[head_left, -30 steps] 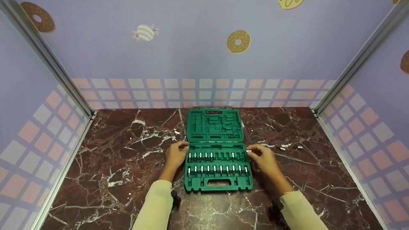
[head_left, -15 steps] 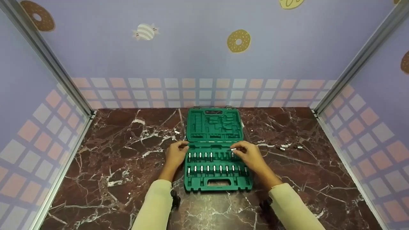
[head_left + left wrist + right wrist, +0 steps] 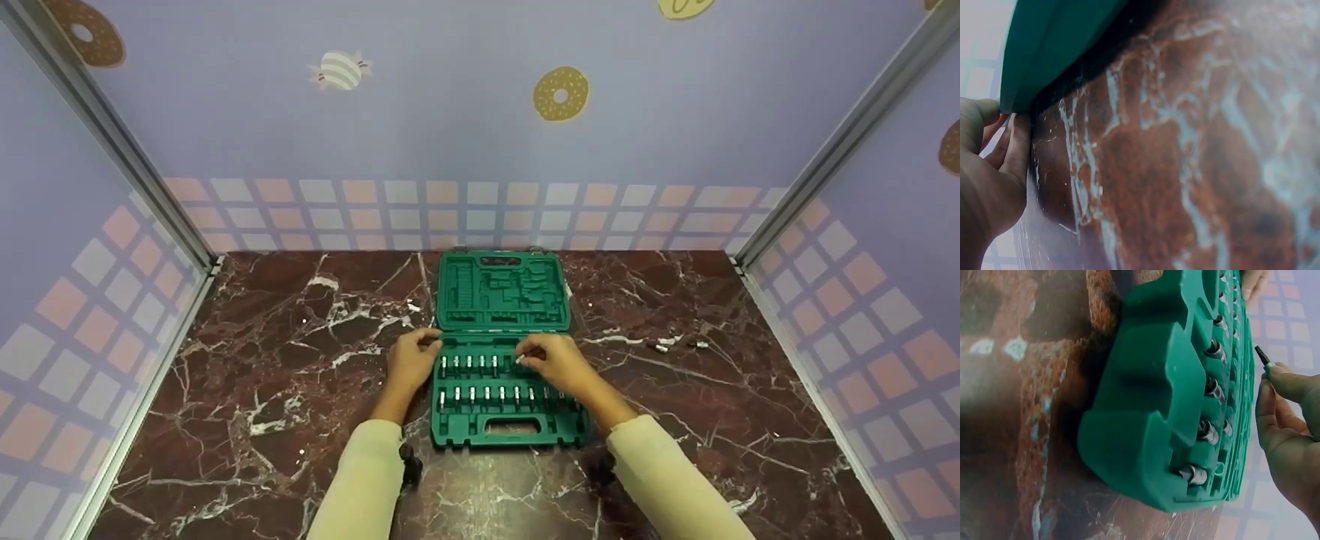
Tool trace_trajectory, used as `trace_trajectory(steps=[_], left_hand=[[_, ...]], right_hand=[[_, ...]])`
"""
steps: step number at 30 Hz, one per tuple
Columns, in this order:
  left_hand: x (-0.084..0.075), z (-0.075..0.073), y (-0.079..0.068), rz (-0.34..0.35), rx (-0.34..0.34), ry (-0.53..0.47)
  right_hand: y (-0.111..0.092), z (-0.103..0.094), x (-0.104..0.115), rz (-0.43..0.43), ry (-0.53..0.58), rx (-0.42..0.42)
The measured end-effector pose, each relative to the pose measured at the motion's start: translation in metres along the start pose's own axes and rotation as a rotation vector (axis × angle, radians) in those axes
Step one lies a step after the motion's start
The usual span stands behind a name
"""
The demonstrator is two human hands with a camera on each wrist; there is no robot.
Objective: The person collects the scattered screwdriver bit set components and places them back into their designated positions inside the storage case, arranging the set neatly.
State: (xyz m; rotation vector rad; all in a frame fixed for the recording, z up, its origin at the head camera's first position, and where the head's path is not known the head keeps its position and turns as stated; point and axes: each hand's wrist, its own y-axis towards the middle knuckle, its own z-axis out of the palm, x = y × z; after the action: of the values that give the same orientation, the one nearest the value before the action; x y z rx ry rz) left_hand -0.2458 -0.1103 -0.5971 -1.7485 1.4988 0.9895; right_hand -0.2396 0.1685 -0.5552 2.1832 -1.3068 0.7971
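Observation:
An open green plastic tool case (image 3: 457,431) lies on the table, its lid (image 3: 551,264) folded back. Silver socket bits stand in two rows in its base; my right hand covers part of the rows. Over the upper row, my right hand (image 3: 562,364) pinches a socket bit (image 3: 1262,355) between thumb and fingertips, its dark tip pointing away from the hand in the right wrist view. My left hand (image 3: 409,366) rests at the case's left side near the hinge, thumb and fingertips touching its edge (image 3: 1016,93).
Right of the case, two small loose metal pieces (image 3: 661,347) (image 3: 700,345) lie on the marbled table (image 3: 300,450). Patterned panels enclose the table at the back (image 3: 450,135), left and right.
My right hand has moved left from the case's right edge to over the middle of the upper row, carrying the socket bit. My left hand stays at the left edge.

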Motion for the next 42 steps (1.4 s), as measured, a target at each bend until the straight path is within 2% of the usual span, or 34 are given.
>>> trace_trajectory(steps=[9, 18, 25, 32, 42], left_hand=[[-0.001, -0.001, -0.002, 0.005, -0.002, -0.006], [-0.002, 0.000, 0.000, -0.001, 0.011, -0.011], [-0.001, -0.001, 0.000, 0.007, 0.017, -0.019], [-0.002, 0.000, 0.000, -0.006, 0.015, -0.011], [-0.003, 0.001, -0.001, -0.009, 0.011, -0.021]], right_hand=[[0.009, 0.007, 0.005, -0.012, -0.067, 0.057], [0.019, 0.014, 0.008, 0.006, -0.146, 0.059], [0.026, 0.017, 0.013, 0.087, -0.104, 0.082], [0.030, 0.019, 0.015, 0.177, -0.071, 0.033], [0.031, 0.023, 0.015, 0.216, -0.048, 0.004]])
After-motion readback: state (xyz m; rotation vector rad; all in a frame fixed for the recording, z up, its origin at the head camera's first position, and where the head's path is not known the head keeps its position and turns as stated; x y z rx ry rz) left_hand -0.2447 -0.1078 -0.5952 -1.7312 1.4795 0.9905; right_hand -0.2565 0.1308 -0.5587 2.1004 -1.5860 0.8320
